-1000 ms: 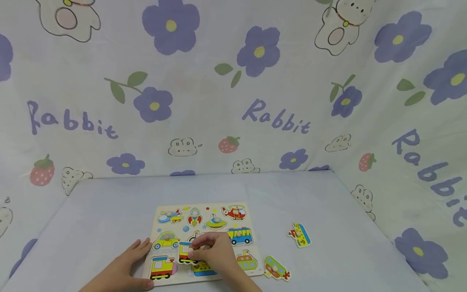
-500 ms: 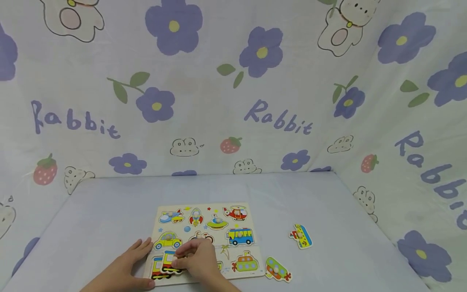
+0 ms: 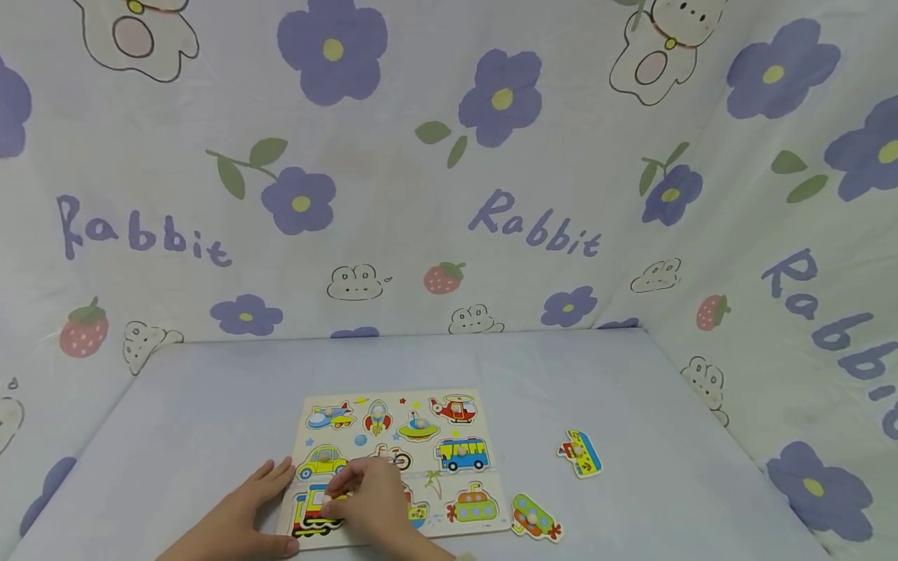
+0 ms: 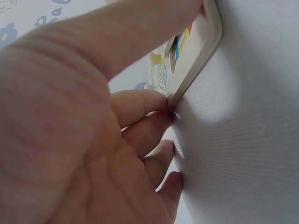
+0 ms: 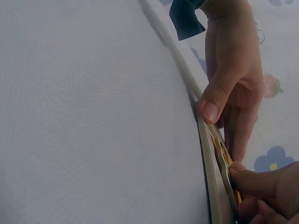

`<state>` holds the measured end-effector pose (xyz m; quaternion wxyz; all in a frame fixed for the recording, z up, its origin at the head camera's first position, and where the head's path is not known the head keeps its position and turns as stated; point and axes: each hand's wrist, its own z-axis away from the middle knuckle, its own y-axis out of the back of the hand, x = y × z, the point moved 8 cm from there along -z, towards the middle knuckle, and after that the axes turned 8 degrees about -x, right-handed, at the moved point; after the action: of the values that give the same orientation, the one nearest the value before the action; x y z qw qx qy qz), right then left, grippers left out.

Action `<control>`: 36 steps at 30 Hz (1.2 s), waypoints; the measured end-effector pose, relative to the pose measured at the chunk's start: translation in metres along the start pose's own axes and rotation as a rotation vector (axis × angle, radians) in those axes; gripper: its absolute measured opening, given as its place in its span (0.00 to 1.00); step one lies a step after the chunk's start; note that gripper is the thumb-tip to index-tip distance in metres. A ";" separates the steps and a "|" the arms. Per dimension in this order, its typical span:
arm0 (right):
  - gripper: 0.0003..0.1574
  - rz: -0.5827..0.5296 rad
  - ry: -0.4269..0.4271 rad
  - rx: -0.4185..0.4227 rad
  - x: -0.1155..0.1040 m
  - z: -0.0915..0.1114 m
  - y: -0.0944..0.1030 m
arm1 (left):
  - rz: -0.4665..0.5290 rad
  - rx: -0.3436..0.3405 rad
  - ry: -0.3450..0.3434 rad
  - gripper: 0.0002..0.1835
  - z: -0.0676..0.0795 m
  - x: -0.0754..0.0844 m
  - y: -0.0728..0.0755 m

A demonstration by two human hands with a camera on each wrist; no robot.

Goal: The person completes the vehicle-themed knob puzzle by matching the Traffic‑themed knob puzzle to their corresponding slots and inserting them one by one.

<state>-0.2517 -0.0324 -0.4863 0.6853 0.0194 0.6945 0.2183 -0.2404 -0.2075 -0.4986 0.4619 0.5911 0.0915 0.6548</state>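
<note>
A wooden peg puzzle board [image 3: 463, 481] with vehicle pictures lies on the table. My right hand [image 3: 375, 502] pinches the knob of a train puzzle piece [image 3: 316, 499] over the printed train at the board's front left. The piece looks slightly offset from the outline beneath, and in the right wrist view its edge [image 5: 225, 173] sits just above the board. My left hand [image 3: 238, 510] rests against the board's left side, fingertips at the edge and thumb at the front corner. Part of the bottom row is hidden by my right hand.
Right of the board lie a submarine piece [image 3: 535, 517] and, farther back, a ship piece [image 3: 584, 453]. Knobbed pieces such as the car [image 3: 321, 463], bus [image 3: 463, 453] and helicopter [image 3: 454, 408] sit in the board. A patterned cloth wall [image 3: 393, 234] rises behind the table.
My right hand has carried the train piece left and toward the front, from the board's middle to over the printed train. My left hand has stayed in place.
</note>
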 end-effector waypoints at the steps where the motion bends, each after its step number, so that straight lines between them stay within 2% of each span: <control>1: 0.17 -0.002 0.001 -0.005 -0.001 0.000 -0.001 | 0.001 0.001 -0.004 0.58 0.000 0.000 0.000; 7: 0.15 -0.006 0.022 -0.029 -0.004 0.001 -0.002 | 0.015 -0.004 -0.036 0.58 0.002 0.000 -0.002; 16: 0.16 0.075 0.016 -0.014 -0.003 -0.001 -0.006 | 0.018 -0.015 -0.032 0.58 0.002 0.002 -0.001; 22: 0.16 0.082 0.022 -0.015 -0.004 0.000 -0.007 | 0.011 -0.009 -0.038 0.59 0.003 0.002 -0.001; 29: 0.15 0.057 0.016 -0.041 -0.006 -0.001 -0.012 | -0.019 -0.003 -0.091 0.57 0.004 0.006 0.000; 36: 0.14 0.099 0.044 -0.078 -0.012 -0.001 -0.014 | -0.003 0.007 -0.030 0.58 0.004 0.003 0.002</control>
<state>-0.2486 -0.0492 -0.4796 0.6585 0.0223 0.6986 0.2790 -0.2377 -0.2077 -0.4940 0.4623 0.6022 0.0879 0.6449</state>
